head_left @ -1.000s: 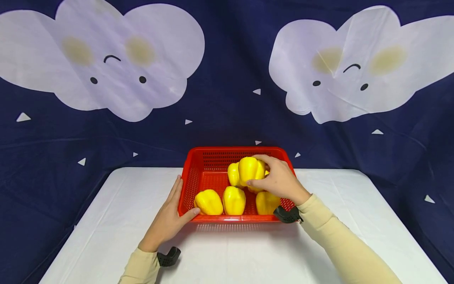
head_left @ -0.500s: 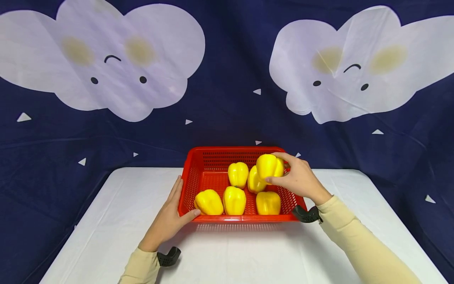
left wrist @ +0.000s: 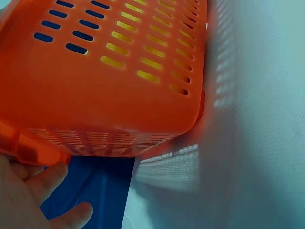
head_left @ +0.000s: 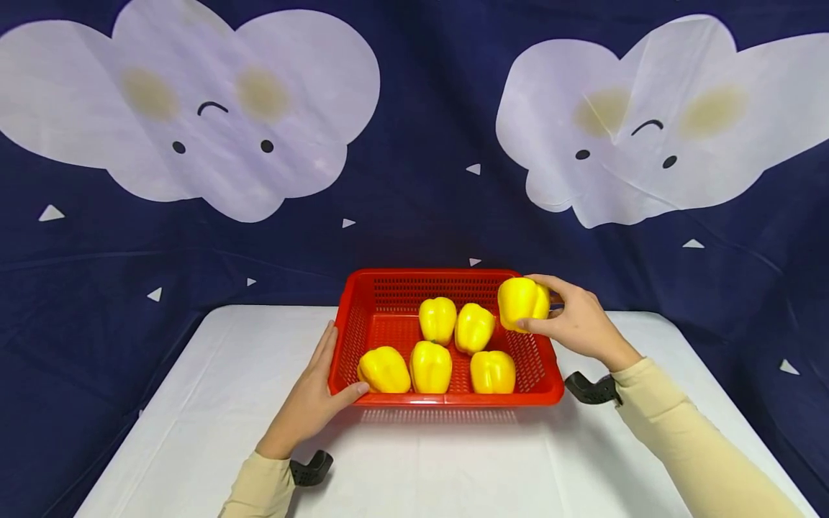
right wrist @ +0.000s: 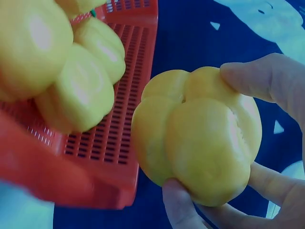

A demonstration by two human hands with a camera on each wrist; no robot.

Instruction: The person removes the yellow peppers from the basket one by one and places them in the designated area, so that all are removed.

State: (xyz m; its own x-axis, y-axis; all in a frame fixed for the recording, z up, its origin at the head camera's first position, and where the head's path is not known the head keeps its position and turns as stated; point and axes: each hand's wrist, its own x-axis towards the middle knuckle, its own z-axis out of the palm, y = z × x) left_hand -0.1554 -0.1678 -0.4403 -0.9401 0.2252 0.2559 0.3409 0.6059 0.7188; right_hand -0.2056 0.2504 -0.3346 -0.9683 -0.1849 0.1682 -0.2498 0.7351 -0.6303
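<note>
One yellow pepper (head_left: 521,303) in hand at the far right corner of the red basket (head_left: 447,399); a slip looks the likeliest trouble.

At lower left of the frame, the left hand (head_left: 306,404) lies spread along the basket's left side, thumb on its front rim; if that steadying contact eased, a knock could slide the basket across the white cloth (head_left: 453,460). In the middle, three peppers (head_left: 430,367) line the front and two peppers (head_left: 475,328) sit behind; a dropped one could jostle them. Farther up, right of centre, the right hand (head_left: 583,324) grips the held pepper between thumb and fingers; its glossy, rounded skin might roll free, or its underside catch the rim: clearance there cannot be told.
</note>
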